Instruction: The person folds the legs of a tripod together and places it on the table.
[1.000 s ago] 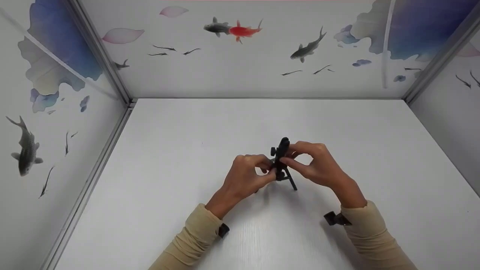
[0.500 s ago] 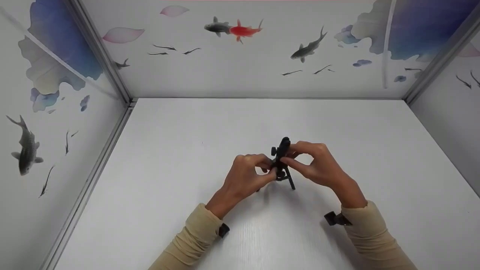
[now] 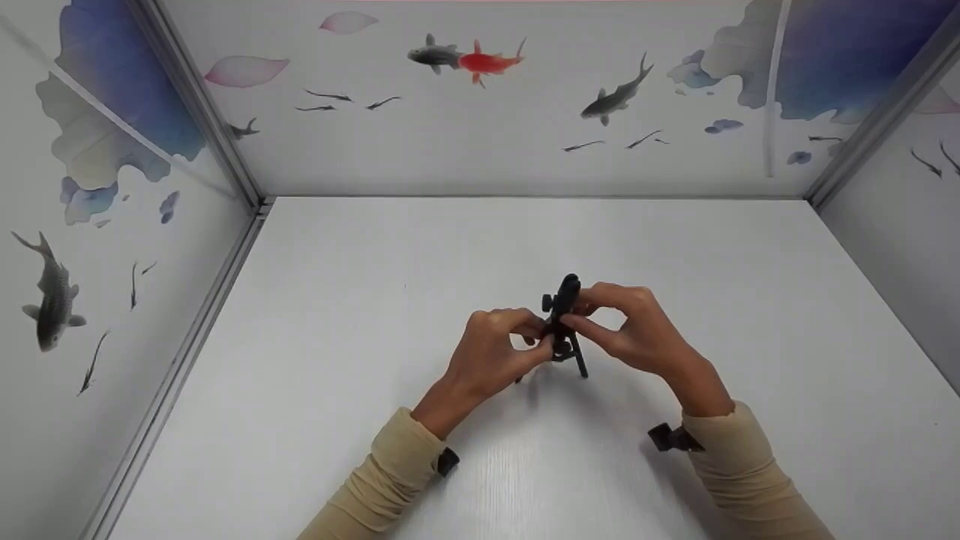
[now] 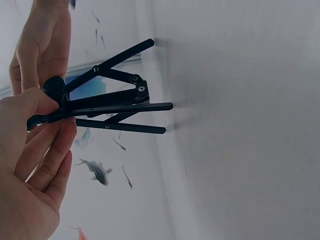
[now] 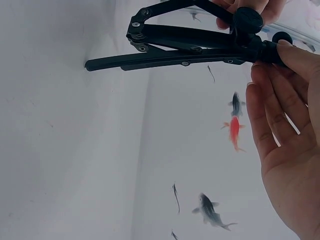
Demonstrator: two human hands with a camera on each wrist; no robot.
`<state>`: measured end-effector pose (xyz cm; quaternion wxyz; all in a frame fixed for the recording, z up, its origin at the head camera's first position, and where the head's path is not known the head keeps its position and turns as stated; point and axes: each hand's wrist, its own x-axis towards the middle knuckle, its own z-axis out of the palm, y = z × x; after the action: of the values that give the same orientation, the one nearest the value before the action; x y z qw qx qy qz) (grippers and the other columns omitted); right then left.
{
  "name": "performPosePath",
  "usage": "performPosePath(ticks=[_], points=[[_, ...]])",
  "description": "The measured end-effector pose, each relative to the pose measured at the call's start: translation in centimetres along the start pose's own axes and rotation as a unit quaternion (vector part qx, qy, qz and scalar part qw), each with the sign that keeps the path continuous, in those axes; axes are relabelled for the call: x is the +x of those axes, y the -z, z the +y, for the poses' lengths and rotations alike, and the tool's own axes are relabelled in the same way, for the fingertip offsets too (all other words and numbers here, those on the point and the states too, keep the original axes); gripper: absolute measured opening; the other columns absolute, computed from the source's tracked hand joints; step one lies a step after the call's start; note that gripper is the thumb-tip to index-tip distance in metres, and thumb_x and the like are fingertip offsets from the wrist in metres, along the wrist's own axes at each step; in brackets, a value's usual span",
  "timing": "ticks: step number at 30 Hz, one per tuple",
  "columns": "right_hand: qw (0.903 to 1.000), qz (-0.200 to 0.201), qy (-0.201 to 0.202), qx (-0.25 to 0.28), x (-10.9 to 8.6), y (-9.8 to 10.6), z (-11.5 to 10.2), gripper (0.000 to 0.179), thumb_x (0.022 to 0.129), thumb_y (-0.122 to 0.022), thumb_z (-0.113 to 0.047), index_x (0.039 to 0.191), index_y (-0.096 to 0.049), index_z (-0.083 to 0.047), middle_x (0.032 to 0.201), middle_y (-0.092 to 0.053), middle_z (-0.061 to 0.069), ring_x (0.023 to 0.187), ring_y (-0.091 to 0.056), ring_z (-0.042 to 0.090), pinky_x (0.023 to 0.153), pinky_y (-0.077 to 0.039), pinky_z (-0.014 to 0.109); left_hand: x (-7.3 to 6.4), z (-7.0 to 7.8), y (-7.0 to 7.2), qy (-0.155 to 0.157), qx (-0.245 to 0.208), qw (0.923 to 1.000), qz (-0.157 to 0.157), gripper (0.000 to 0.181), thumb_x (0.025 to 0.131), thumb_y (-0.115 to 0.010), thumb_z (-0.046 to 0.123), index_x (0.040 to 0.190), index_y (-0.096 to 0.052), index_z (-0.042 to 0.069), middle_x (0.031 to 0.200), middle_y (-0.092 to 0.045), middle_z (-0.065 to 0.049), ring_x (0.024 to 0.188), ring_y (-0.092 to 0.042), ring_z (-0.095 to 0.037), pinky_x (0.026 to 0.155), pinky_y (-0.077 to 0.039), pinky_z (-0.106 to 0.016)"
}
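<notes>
A small black tripod stands upright, slightly tilted, between both hands, its legs partly spread. In the left wrist view its hinged legs and short braces point toward the white tabletop. My left hand pinches the tripod's body above the legs, thumb beside a round knob. Higher up, my right hand pinches the neck near the top between thumb and fingers. From the right wrist, a large knob and a smaller one show. The fingers partly hide the neck.
The white table spreads around the hands. White panels printed with fish and leaves enclose its back and sides, with metal rails along the edge. Small black cameras sit at both cuffs.
The tripod's visible leg tips have drawn slightly inward, toward each other. Both hands keep their hold and stay almost in the same place.
</notes>
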<state>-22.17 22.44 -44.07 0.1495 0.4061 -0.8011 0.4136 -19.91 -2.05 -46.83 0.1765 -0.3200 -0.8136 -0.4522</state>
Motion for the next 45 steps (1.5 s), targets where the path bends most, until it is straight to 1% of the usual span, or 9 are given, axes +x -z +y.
performPosePath(ticks=[6, 20, 25, 29, 34, 41, 45], points=[[1.0000, -0.004, 0.001, -0.003, -0.01, 0.07, 0.07, 0.027, 0.093, -0.085, -0.004, 0.116, -0.081, -0.017, 0.100, -0.082, -0.005, 0.090, -0.077, 0.011, 0.087, -0.061, 0.024, 0.01, 0.12, 0.01, -0.001, 0.001, 1.0000, 0.002, 0.007, 0.093, -0.080, 0.008, 0.099, -0.083, 0.009, 0.090, -0.085, 0.000, 0.082, -0.082, -0.012, 0.084, -0.063, -0.028], [1.0000, -0.006, -0.001, -0.006, -0.02, 0.13, 0.12, 0.025, 0.093, -0.085, -0.004, 0.114, -0.081, -0.016, 0.099, -0.082, -0.005, 0.090, -0.077, 0.011, 0.086, -0.061, 0.024, -0.07, 0.20, 0.04, -0.002, 0.000, 1.0000, 0.007, 0.006, 0.093, -0.079, 0.008, 0.097, -0.083, 0.010, 0.089, -0.085, 0.001, 0.080, -0.080, -0.011, 0.082, -0.062, -0.027], [0.9999, -0.003, -0.002, -0.010, -0.02, 0.14, 0.09, 0.025, 0.093, -0.085, -0.004, 0.113, -0.082, -0.017, 0.097, -0.082, -0.005, 0.090, -0.076, 0.010, 0.085, -0.061, 0.024, -0.09, 0.19, -0.01, -0.008, -0.005, 0.9999, 0.013, 0.007, 0.093, -0.079, 0.006, 0.096, -0.083, 0.011, 0.088, -0.085, 0.003, 0.081, -0.080, -0.010, 0.082, -0.062, -0.025], [1.0000, 0.002, 0.003, -0.006, 0.03, 0.13, -0.05, 0.026, 0.092, -0.085, -0.003, 0.114, -0.082, -0.017, 0.096, -0.082, -0.003, 0.088, -0.076, 0.011, 0.083, -0.061, 0.026, -0.07, 0.19, -0.05, -0.009, -0.007, 0.9998, 0.017, 0.007, 0.092, -0.079, 0.006, 0.095, -0.083, 0.011, 0.088, -0.085, 0.003, 0.081, -0.080, -0.009, 0.083, -0.061, -0.024], [1.0000, 0.000, 0.005, 0.000, 0.04, 0.17, -0.05, 0.026, 0.093, -0.084, -0.002, 0.114, -0.082, -0.017, 0.095, -0.082, 0.001, 0.089, -0.077, 0.012, 0.083, -0.061, 0.025, -0.10, 0.26, -0.02, -0.008, -0.005, 0.9998, 0.017, 0.007, 0.093, -0.078, 0.007, 0.096, -0.083, 0.012, 0.088, -0.085, 0.004, 0.082, -0.080, -0.008, 0.085, -0.061, -0.025], [1.0000, -0.002, 0.001, -0.004, 0.00, 0.27, -0.12, 0.026, 0.094, -0.084, -0.004, 0.115, -0.082, -0.018, 0.099, -0.081, -0.006, 0.090, -0.077, 0.011, 0.083, -0.062, 0.026, -0.11, 0.30, -0.05, -0.011, -0.003, 0.9997, 0.023, 0.007, 0.092, -0.079, 0.006, 0.096, -0.083, 0.012, 0.088, -0.085, 0.003, 0.082, -0.079, -0.006, 0.085, -0.062, -0.026], [1.0000, -0.002, 0.001, -0.006, -0.06, 0.25, -0.09, 0.026, 0.093, -0.084, -0.004, 0.115, -0.082, -0.018, 0.100, -0.081, -0.006, 0.090, -0.077, 0.011, 0.082, -0.062, 0.026, -0.12, 0.30, -0.11, -0.011, -0.004, 0.9996, 0.024, 0.008, 0.093, -0.079, 0.006, 0.097, -0.083, 0.011, 0.089, -0.085, 0.003, 0.083, -0.079, -0.005, 0.085, -0.061, -0.025]])
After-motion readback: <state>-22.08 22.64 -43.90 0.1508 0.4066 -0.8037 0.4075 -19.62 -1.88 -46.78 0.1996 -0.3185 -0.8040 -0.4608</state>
